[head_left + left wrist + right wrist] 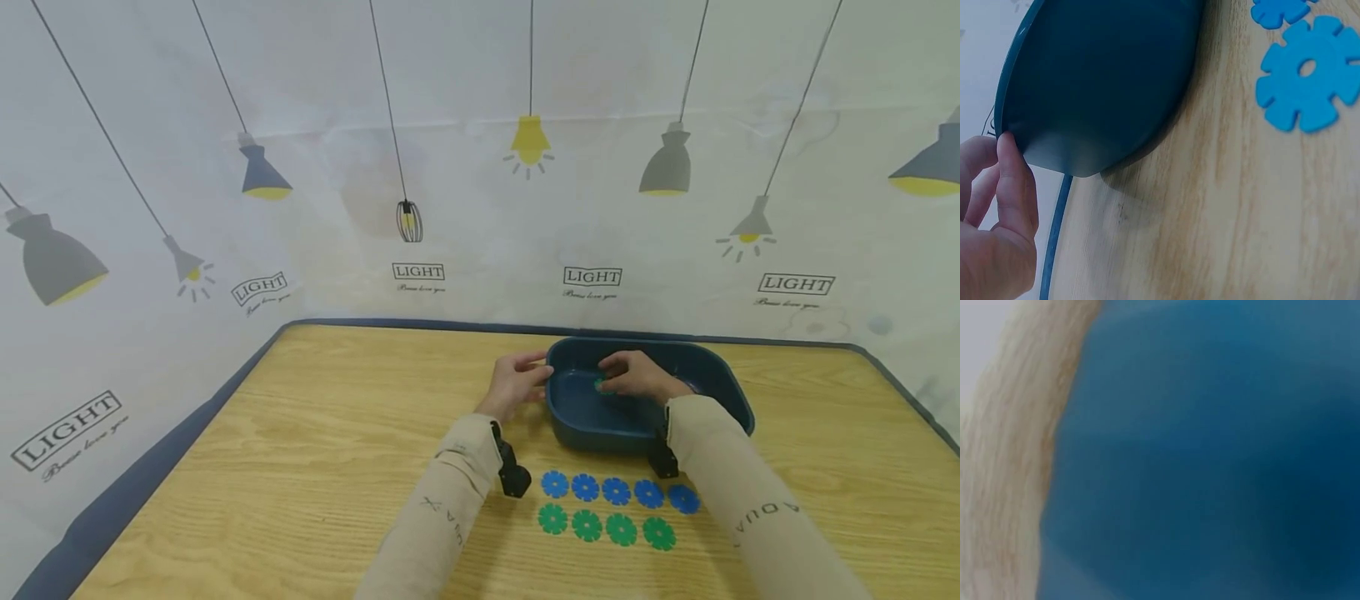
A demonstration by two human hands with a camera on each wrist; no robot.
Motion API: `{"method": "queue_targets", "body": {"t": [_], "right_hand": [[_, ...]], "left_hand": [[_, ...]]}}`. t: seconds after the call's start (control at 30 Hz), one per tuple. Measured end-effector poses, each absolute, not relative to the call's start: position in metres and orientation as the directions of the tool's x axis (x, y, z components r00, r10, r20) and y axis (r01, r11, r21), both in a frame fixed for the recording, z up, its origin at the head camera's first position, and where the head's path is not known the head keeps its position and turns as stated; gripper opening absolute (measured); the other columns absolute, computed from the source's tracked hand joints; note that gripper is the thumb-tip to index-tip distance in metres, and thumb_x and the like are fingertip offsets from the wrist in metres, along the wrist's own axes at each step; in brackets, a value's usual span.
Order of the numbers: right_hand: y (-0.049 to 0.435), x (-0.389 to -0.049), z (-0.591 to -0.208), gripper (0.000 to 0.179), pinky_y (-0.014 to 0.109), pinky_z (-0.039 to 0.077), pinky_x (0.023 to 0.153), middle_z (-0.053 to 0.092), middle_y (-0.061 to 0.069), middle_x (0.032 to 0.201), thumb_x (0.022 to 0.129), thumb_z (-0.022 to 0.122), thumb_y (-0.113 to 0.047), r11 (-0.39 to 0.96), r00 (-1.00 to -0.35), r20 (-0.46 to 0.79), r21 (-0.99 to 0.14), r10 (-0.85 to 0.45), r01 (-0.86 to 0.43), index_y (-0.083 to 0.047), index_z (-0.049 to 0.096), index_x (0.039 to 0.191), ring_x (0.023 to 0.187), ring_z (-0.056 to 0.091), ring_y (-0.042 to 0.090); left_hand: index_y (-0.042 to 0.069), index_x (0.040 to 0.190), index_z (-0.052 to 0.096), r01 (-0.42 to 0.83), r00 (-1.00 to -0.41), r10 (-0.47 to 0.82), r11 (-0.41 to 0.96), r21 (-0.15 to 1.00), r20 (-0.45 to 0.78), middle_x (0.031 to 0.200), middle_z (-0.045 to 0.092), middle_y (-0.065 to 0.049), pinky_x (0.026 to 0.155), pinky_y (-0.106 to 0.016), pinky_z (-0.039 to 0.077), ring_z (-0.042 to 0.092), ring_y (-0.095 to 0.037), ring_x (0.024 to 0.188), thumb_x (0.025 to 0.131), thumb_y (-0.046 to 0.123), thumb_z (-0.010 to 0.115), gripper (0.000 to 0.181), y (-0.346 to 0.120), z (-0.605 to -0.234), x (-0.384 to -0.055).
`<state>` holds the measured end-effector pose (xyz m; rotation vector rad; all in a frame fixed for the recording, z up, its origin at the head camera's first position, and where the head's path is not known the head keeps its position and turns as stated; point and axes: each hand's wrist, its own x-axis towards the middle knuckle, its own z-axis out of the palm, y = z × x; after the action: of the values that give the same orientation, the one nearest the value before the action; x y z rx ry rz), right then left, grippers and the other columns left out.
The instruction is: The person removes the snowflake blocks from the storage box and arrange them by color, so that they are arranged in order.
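Observation:
A dark blue plastic basin [607,439] stands toward the back of the wooden table. My left hand [514,385] is at its left end; in the left wrist view, thumb and fingers [1015,187] pinch the rim of the basin [1097,87]. Inside the basin, my right hand [637,375] holds a small green notched disc [599,385] between its fingers, mostly hidden by them. The right wrist view shows only the blurred basin wall [1179,456], without the hand.
In front of the basin lies a row of several blue notched discs [617,491], and nearer me a row of several green notched discs [587,526]. A wall sheet printed with lamps [480,192] hangs behind the wooden table [315,450].

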<state>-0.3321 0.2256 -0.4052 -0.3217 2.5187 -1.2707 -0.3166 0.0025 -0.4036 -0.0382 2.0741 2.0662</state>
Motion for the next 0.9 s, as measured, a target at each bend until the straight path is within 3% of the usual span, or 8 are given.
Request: {"method": "queue_targets", "body": {"t": [0.33, 0.9], "right_hand": [[0.214, -0.321, -0.395, 0.042, 0.044, 0.045, 0.087, 0.05, 0.03, 0.117, 0.08, 0.063, -0.001, 0.689, -0.949, -0.162, -0.721, -0.271, -0.073, 0.014, 0.049, 0.117, 0.109, 0.046, 0.041], [0.212, -0.325, -0.399, 0.039, 0.044, 0.045, 0.085, 0.055, 0.026, 0.109, 0.078, 0.065, -0.002, 0.764, -0.94, -0.202, -0.639, -0.276, -0.087, 0.012, 0.054, 0.113, 0.1, 0.052, 0.035]], "left_hand": [[0.009, 0.114, 0.063, -0.163, -0.978, 0.127, 0.008, 0.987, -0.163, 0.098, 0.062, -0.01, 0.055, -0.024, 0.053, 0.061, -0.011, 0.062, 0.083, 0.006, 0.064, 0.032, 0.004, -0.402, -0.314], [0.01, 0.113, 0.064, -0.189, -0.974, 0.122, 0.016, 0.982, -0.189, 0.099, 0.062, -0.009, 0.057, -0.024, 0.054, 0.06, -0.01, 0.06, 0.083, 0.006, 0.064, 0.031, 0.004, -0.402, -0.316]]}}
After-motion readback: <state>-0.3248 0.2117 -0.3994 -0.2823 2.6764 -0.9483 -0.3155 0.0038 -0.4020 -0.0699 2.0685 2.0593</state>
